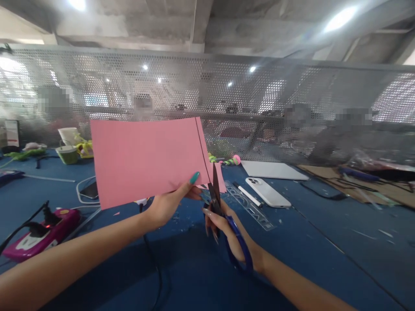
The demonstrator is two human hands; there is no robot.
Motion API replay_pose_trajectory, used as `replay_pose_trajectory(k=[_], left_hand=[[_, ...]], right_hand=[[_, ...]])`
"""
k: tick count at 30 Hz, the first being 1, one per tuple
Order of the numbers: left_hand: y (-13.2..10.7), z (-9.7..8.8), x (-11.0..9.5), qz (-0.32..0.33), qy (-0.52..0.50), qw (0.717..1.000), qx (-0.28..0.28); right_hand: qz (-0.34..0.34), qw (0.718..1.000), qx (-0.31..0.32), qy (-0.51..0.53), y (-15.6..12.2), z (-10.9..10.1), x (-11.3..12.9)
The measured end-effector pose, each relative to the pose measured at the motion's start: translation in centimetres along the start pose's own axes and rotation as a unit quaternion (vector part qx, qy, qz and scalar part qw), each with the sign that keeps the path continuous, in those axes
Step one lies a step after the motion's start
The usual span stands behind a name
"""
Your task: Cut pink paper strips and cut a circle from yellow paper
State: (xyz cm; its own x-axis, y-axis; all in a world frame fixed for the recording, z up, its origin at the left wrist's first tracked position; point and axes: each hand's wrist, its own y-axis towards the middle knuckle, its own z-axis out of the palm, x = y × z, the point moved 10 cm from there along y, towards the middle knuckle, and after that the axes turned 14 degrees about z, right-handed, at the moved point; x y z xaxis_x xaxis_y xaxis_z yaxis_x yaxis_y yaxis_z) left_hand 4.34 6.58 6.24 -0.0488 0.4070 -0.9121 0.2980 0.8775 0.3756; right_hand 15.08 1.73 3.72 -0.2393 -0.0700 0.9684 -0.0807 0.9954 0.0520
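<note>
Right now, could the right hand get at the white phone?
Probably, though not freely. The phone lies just past the ruler with nothing standing between, but the right hand is threaded through the scissors, whose blades are in the paper.

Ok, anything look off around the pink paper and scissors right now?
Only small litter: pale paper scraps lie scattered on the blue table. The blue-handled scissors meet the pink paper sheet near its drawn line; nothing looks torn.

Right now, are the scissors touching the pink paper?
Touching. Head view: the scissors have their blades in the bottom edge of the pink paper, on the drawn line, with no gap.
</note>
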Motion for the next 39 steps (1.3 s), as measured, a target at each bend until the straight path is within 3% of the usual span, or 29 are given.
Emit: replay_pose_trajectory(k=[15,25,32,39], left_hand=[[-0.1,0.9,-0.8,0.008,-0.049,0.999,0.004],[0.1,1.1,-1.0,0.063,-0.070,0.995,0.011],[0.1,1.6,-0.9,0.061,-0.077,0.995,0.032],[0.0,1.5,0.0,0.038,-0.122,0.992,0.018]], right_hand=[[-0.001,1.000,0.003,0.012,0.0,0.0,0.1],[-0.016,1.000,0.001,0.016,-0.1,-0.1,0.3],[-0.009,1.000,-0.006,0.011,-0.2,-0.3,0.4],[-0.015,1.000,0.002,0.008,-0.2,-0.1,0.4]])
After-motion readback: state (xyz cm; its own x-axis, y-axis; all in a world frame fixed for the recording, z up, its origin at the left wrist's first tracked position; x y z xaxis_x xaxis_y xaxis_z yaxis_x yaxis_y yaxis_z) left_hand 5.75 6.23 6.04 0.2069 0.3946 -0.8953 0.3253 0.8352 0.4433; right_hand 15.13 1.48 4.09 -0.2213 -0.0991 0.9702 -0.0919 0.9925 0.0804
